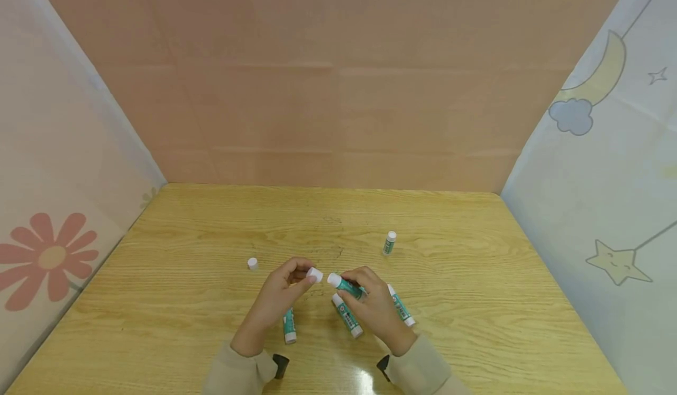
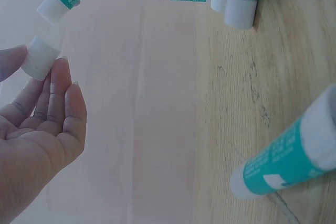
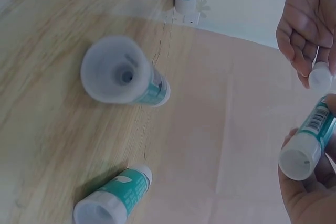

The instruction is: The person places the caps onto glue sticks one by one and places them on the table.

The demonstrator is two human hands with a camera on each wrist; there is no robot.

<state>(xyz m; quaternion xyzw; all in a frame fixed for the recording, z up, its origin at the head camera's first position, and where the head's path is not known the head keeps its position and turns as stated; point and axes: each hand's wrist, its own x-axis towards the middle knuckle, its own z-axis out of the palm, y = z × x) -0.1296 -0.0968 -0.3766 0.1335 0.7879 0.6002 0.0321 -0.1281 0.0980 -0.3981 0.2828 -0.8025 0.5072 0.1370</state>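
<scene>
Between thumb and fingertips my left hand (image 1: 281, 289) pinches a white glue stick cap (image 1: 314, 274). Facing it, a short gap away, is the white end of a green-and-white glue stick (image 1: 349, 288), which my right hand (image 1: 376, 307) grips around its body. In the right wrist view the held glue stick (image 3: 310, 142) shows its round base. Below the hands, a second glue stick (image 1: 347, 316) lies on the table. Another glue stick (image 1: 290, 326) lies under the left hand, its far end hidden. Beside the right hand lies one more glue stick (image 1: 402, 307), partly covered.
A single glue stick (image 1: 389, 243) stands upright farther back on the wooden table (image 1: 476, 254). A loose white cap (image 1: 252, 263) sits left of the left hand. A pinkish-brown backdrop (image 1: 338, 119) rises behind the table, with patterned panels at both sides.
</scene>
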